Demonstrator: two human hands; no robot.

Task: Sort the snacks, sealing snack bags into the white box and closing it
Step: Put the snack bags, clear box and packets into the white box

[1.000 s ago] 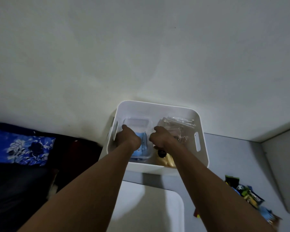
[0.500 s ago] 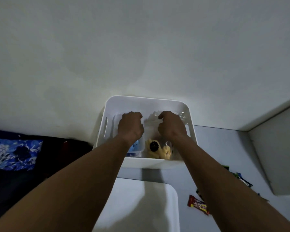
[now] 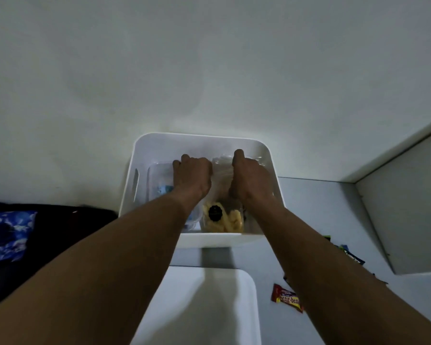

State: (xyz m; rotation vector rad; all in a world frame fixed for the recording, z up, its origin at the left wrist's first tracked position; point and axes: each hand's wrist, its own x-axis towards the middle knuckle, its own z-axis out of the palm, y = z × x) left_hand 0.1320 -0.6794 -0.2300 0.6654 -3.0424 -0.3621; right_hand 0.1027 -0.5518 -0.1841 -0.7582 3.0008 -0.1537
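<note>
The white box (image 3: 199, 137) stands open against the wall. Both my hands are inside it, knuckles up and fingers curled. My left hand (image 3: 192, 176) and my right hand (image 3: 250, 178) grip the top of a clear snack bag (image 3: 221, 168) that stretches between them. The bag's lower part holds yellow snacks (image 3: 230, 221) with a black round label. A second clear pack with a blue item (image 3: 164, 189) lies at the box's left, partly under my left wrist. My fingertips are hidden behind my knuckles.
The white lid (image 3: 204, 307) lies flat in front of the box. A red candy bar (image 3: 285, 297) and dark wrappers (image 3: 351, 257) lie on the grey table to the right. A white panel (image 3: 408, 207) rises far right. Blue patterned cloth (image 3: 5, 235) sits left.
Both hands have moved from the middle of the box toward its far wall and now sit level with each other on the clear bag.
</note>
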